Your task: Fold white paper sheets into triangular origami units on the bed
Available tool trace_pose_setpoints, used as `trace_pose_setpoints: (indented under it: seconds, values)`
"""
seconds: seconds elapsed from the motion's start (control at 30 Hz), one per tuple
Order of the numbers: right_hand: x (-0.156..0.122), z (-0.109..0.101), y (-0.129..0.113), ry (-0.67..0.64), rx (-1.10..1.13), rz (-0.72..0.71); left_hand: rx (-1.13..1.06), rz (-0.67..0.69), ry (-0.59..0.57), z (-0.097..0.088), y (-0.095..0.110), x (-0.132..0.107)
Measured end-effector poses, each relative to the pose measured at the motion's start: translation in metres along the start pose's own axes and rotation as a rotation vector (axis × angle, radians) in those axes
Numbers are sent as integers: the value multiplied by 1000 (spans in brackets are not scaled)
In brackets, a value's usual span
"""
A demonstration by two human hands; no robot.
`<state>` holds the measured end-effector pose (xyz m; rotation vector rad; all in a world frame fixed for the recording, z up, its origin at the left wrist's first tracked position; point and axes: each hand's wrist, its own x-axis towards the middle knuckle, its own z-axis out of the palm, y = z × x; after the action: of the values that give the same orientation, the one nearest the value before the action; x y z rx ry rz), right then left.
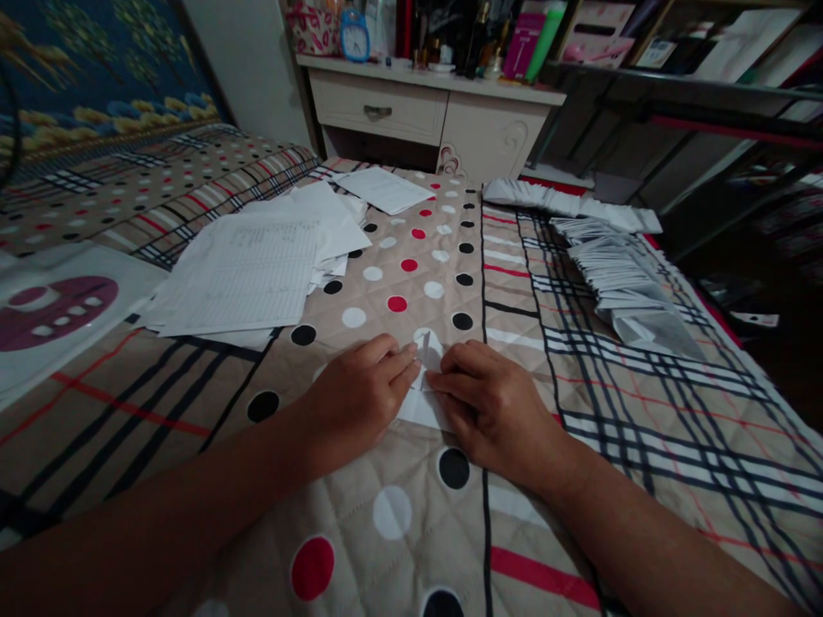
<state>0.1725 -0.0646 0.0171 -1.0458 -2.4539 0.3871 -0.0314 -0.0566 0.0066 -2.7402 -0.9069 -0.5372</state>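
Small white folded paper piece (425,379) lay on the quilted dotted-and-plaid bedspread (411,523), under both hands. Left hand (357,396) and right hand (494,410) fingers were clenched onto it, pinching its raised flap. Risk: the soft bedspread would give under pressure, so the crease could wander or the paper slip.

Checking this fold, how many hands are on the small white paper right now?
2. The left hand presses the small white paper from the left, the right hand from the right, fingers nearly meeting, on the quilt. No other hands show.
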Motion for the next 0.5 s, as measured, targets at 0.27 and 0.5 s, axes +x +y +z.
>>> trace_pose_setpoints:
  seconds: [0.27,0.5]
  values:
    - [1,2,4,-13,11,-59,-62,28,34,-3,0,-5]
    - [2,0,3,-48,-8,-68,-35,29,31,-3,0,-4]
